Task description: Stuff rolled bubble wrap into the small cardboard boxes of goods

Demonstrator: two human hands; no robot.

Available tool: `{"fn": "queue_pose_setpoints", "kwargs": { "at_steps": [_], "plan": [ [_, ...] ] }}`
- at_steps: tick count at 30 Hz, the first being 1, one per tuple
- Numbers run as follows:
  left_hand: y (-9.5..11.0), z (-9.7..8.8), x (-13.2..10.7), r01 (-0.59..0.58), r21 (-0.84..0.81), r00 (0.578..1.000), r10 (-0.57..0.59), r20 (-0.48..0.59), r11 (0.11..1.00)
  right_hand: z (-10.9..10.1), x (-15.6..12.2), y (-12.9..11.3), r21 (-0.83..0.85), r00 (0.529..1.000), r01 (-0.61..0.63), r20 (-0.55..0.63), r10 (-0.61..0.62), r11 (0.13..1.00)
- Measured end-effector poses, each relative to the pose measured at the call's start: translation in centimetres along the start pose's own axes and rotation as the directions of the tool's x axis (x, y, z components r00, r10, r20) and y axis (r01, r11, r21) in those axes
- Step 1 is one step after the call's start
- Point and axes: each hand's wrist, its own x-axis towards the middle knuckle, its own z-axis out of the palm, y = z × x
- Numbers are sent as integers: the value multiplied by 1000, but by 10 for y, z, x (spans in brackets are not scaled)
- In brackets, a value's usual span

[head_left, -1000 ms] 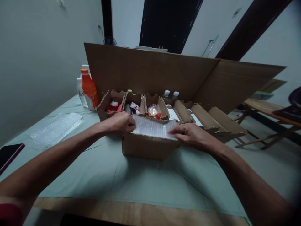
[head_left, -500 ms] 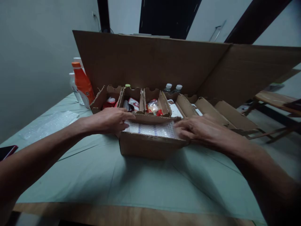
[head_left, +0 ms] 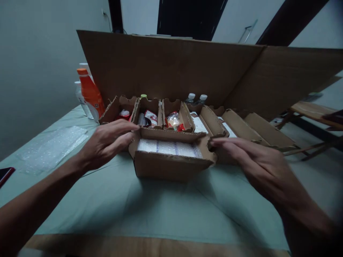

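Observation:
In front of me an open cardboard box (head_left: 166,168) stands on the cloth-covered table. Inside it lies a bubble-wrapped package (head_left: 168,147) with bluish lines showing through. My left hand (head_left: 109,142) is stretched out at the box's left side, its fingertips by the upper left corner. At the opposite end, my right hand (head_left: 252,157) has its fingers extended against or very close to the outer edge of the right flap (head_left: 207,151). Both hands are open; neither is wrapped round anything. Whether the fingertips press on the cardboard I cannot tell.
Behind the box runs a row of open cardboard bins (head_left: 175,107) holding packets. A tall cardboard panel (head_left: 171,67) rises behind them. To the left are an orange bottle (head_left: 91,91), flat bubble wrap (head_left: 53,148) and a phone (head_left: 5,175). A wooden stool (head_left: 313,110) stands at right.
Both hands have drawn outward from inside the box's ends to its outer sides. The side flaps and the bubble-wrapped package are now more exposed.

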Motion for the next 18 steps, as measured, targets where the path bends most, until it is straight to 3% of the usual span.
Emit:
{"fn": "queue_pose_setpoints", "kwargs": {
  "at_steps": [2, 3, 5, 8, 10, 13, 16, 18],
  "plan": [
    [-14, 8, -31, 88, -23, 984, -91, -151, 996, -2, -30, 17, -12, 973, -159, -174, 155, 987],
    [-23, 17, -45, 137, -57, 976, -144, -162, 989, 2, -43, 27, 5, 952, -220, -216, 216, 975],
    [-38, 41, -66, 212, -147, 967, -229, -110, 966, 21, -60, 46, 76, 941, -282, -169, 292, 956],
    [-51, 81, -76, 281, -284, 957, -292, 4, 917, 65, -64, 64, 205, 957, -286, 21, 288, 936],
    [-52, 104, -69, 309, -371, 947, -319, 35, 876, 92, -57, 67, 265, 963, -268, 86, 254, 926],
    [-46, 127, -55, 311, -493, 936, -353, 8, 813, 116, -49, 62, 361, 972, -237, 77, 224, 902],
    [-34, 134, -59, 277, -554, 935, -354, -35, 785, 118, -62, 53, 412, 974, -215, 24, 226, 885],
    [-24, 131, -83, 273, -535, 932, -357, -57, 800, 114, -85, 41, 406, 977, -194, 3, 211, 893]
  ]
}}
